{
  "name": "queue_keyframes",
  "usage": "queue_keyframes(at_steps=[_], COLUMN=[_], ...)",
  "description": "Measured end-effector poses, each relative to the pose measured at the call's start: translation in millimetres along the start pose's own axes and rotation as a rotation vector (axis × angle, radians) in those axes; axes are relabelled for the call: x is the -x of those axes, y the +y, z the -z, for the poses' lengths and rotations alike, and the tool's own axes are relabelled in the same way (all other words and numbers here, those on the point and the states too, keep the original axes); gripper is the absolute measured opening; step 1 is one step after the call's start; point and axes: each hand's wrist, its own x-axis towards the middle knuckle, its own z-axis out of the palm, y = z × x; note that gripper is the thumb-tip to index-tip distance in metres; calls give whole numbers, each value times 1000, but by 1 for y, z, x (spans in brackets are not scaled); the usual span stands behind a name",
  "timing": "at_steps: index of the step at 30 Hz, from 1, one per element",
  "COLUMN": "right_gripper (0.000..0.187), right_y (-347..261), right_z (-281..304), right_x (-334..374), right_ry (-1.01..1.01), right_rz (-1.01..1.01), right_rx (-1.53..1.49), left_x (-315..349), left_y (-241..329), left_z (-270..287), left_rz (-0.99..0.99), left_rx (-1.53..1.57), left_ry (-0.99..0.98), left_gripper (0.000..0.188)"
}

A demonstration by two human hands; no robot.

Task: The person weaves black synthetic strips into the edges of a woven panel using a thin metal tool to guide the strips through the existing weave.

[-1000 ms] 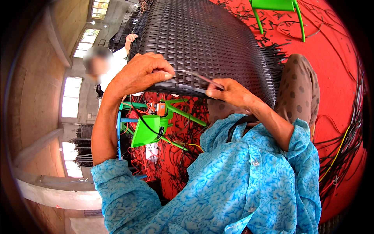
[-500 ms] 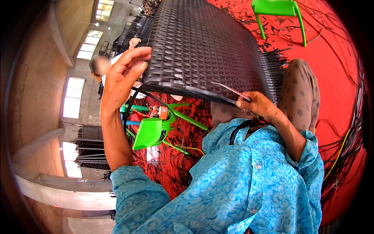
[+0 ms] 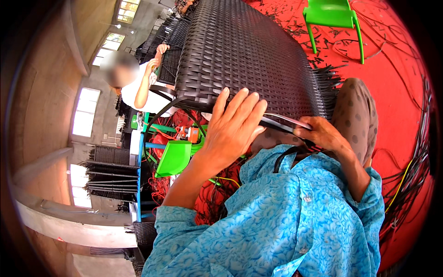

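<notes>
A black woven rattan-like panel (image 3: 249, 60) slopes up and away from my lap, its glossy strips interlaced. My left hand (image 3: 230, 131) lies over its near edge, fingers stretched out and side by side. With closed fingers, my right hand (image 3: 325, 135) grips a thin, pointed, pale flat tool (image 3: 288, 119), whose tip reaches toward my left hand. A black strip runs along the edge just below the tool; whether my right fingers pinch it too is unclear. Loose black strips (image 3: 154, 121) curl from the panel's left corner. Cut strip ends (image 3: 330, 83) fringe its right side.
A green chair (image 3: 328, 14) stands far right on the red floor (image 3: 397, 115), amid strip scraps. Left of the panel are another green plastic seat (image 3: 173, 159), an orange device (image 3: 190, 134) and a person in white (image 3: 136, 90). Long strips (image 3: 410, 194) lie at right.
My left hand has come down and right, from beside the panel's left corner onto its near edge. My right hand has shifted slightly right with the tool. The person in white has moved nearer.
</notes>
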Motion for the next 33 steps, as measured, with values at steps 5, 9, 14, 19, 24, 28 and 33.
queue_keyframes(at_steps=[5,9,14,19,24,28,33], right_gripper=[16,17,22,31,29,34,36], right_y=[5,64,228,306,267,92,-26], right_z=[39,67,104,95,125,74,4], right_x=[75,153,292,372,271,100,0], right_ry=[180,475,788,761,970,721,191], right_rz=[69,-275,-500,-753,-508,33,136], right_rx=[290,355,310,530,514,25,-110], left_x=[5,2,-6,-10,-25,-3,-58], left_y=[-6,-9,-5,13,17,63,91], left_z=[-29,-37,-45,-51,-59,-117,-121], left_rz=[66,34,11,-33,-154,-357,-401], left_rx=[-67,-80,-157,-95,121,406,714], left_ry=[-71,80,114,214,148,79,-872], left_gripper=[56,37,27,22,12,12,14])
